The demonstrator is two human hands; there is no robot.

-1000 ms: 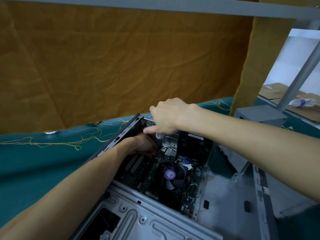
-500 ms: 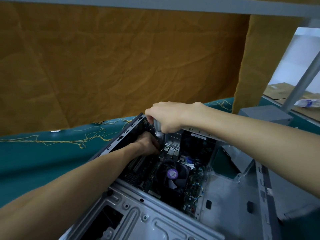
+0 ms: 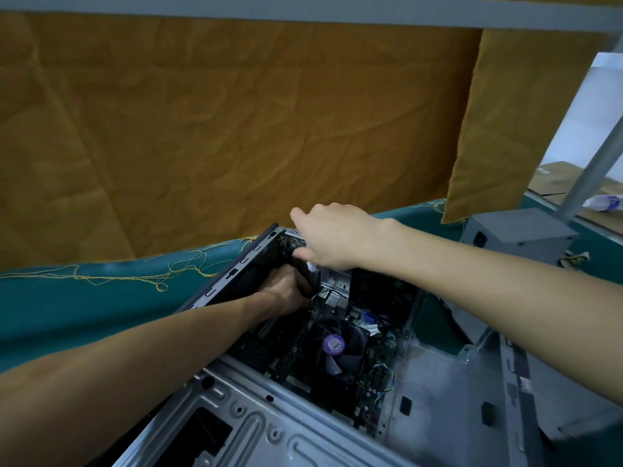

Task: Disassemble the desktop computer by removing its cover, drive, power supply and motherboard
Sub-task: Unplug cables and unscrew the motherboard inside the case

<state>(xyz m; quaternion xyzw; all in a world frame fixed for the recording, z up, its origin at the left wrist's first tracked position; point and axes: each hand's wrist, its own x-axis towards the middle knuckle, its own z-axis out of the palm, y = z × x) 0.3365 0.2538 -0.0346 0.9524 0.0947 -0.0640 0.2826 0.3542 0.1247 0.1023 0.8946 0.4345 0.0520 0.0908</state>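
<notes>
Head view, left to right. The bench (image 3: pixel 50 308) carries a teal cloth with loose yellow threads (image 3: pixel 135 274) along its far edge, below an ochre fabric backdrop (image 3: pixel 219 129). The desktop computer case (image 3: pixel 438 382) lies open on the bench at centre, cover off, interior exposed. The left hand (image 3: pixel 286 291) reaches inside at the far left corner of the case, fingers curled down among the components; what it grips cannot be told. The motherboard (image 3: pixel 279 352) sits in the case floor, with a black cooling fan (image 3: pixel 337 348) bearing a purple hub label mounted on it. The right hand (image 3: pixel 330 237) hovers above the left, clenched around a tool with a pale handle (image 3: pixel 312 266) pointing downward into the case. A grey power supply (image 3: pixel 519 234) stands on the bench outside the case, far right.
</notes>
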